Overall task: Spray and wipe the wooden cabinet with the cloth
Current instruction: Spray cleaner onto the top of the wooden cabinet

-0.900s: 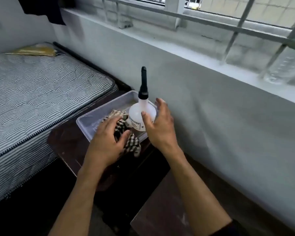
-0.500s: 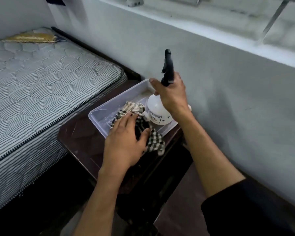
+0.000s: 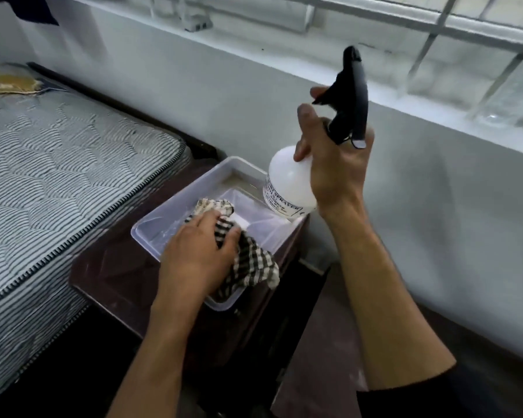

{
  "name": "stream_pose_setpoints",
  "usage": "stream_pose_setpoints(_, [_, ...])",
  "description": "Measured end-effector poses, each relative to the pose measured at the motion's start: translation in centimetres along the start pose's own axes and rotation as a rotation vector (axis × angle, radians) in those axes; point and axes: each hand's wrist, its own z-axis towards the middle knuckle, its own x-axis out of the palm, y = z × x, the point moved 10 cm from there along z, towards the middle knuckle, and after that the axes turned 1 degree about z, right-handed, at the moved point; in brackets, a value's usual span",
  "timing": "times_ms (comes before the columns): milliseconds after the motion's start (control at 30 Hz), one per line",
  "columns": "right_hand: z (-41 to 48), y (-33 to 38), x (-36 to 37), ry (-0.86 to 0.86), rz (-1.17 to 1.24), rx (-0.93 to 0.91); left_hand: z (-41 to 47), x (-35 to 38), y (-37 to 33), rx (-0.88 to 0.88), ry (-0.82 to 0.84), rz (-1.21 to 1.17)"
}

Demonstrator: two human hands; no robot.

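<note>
A small dark wooden cabinet [image 3: 112, 276] stands between the bed and the wall. On its top sits a clear plastic tray [image 3: 151, 233]. My right hand [image 3: 335, 164] is shut on the neck of a white spray bottle [image 3: 284, 182] with a black trigger head, held in the air above the tray's far right corner. My left hand [image 3: 197, 254] presses down on a black-and-white checked cloth [image 3: 251, 263] that lies in the tray and hangs over its near right rim, fingers curled over the fabric.
A striped mattress [image 3: 58, 182] fills the left side, close against the cabinet. A white wall [image 3: 224, 95] with a window ledge and bars runs behind and to the right. Dark floor [image 3: 320, 342] lies to the right of the cabinet.
My right hand closed on the spray bottle and lifted it up out of the tray. My left hand stayed on the cloth.
</note>
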Motion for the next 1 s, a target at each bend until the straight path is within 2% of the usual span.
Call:
stream_pose_setpoints(133, [-3.7,3.2,-4.7,-0.062,-0.044,-0.038,-1.7,-0.8,-2.9,0.031,-0.035,-0.001])
stream_pose_setpoints(300, [-9.8,4.5,-12.2,-0.18,-0.051,0.045,-7.7,-1.4,-8.1,0.12,-0.106,-0.047])
stream_pose_setpoints(433, [-14.8,5.5,-18.1,-0.086,-0.017,0.14,-14.3,-0.3,-11.1,0.173,-0.12,-0.121])
stream_pose_setpoints(600, [-21.6,4.3,-23.0,0.071,0.05,0.251,-19.7,3.7,-12.1,0.175,0.01,-0.119])
stream_pose_setpoints(733, [-27.8,0.4,-25.4,0.18,-0.079,0.421,-22.0,8.6,-10.7,0.123,0.117,-0.11])
stream_pose_setpoints(867, [-33.6,-4.5,-27.1,0.151,-0.184,0.596,-24.2,13.8,-9.5,0.076,0.257,-0.108])
stream_pose_setpoints(1000, [-37.0,-7.6,-27.4,0.088,-0.324,0.678,-25.0,15.8,-8.8,0.092,0.294,-0.111])
